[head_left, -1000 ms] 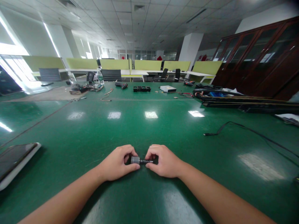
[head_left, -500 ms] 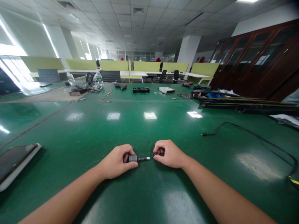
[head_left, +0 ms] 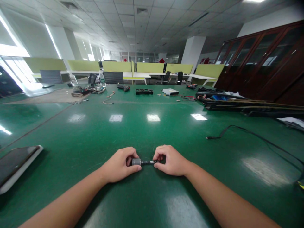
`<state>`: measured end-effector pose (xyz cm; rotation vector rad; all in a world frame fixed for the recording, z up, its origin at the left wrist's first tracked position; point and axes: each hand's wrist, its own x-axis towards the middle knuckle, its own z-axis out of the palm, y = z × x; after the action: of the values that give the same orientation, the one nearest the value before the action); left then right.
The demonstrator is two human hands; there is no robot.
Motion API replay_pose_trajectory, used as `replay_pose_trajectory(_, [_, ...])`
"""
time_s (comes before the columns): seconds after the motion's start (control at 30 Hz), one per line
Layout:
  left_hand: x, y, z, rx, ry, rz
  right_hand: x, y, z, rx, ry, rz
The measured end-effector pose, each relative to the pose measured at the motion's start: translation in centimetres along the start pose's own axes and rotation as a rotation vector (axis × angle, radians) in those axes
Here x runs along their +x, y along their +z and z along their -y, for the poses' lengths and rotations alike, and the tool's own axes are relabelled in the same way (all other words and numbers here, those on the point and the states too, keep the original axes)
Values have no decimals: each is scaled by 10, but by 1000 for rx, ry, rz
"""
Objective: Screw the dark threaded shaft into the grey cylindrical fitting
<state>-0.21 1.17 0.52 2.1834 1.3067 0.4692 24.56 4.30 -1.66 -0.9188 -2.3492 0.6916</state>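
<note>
Between thumb and fingers, my left hand [head_left: 118,165] grips a grey metal cylinder with a thin shaft [head_left: 136,161]. Its shaft points right and has a bright tip. My right hand [head_left: 172,162] is closed in a pinch on a small dark ridged piece [head_left: 156,161], partly hidden by the fingers. The shaft's tip meets that piece at the right fingertips; whether it is inside the piece or only touching, I cannot tell. Both hands are low over the green table [head_left: 142,136].
A tablet-like device [head_left: 19,163] lies at the left. On the right a black cable [head_left: 251,131] curves over the table. Along the far side are a power drill [head_left: 123,88], a black block [head_left: 144,91], a white box [head_left: 170,91] and a pile of dark parts [head_left: 220,101].
My right hand has moved slightly left and down, bringing the small ridged piece up to the shaft's tip. My left hand keeps its grip on the cylinder. The view has shifted slightly.
</note>
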Motion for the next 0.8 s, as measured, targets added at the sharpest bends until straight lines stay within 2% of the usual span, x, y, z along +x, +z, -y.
replay_pose_trajectory(0.23, [-1,0,1,9,31,-8,2,13,11,153,-7,4])
replay_pose_trajectory(0.8, [-1,1,1,24,51,6,5,13,15,73,-24,31])
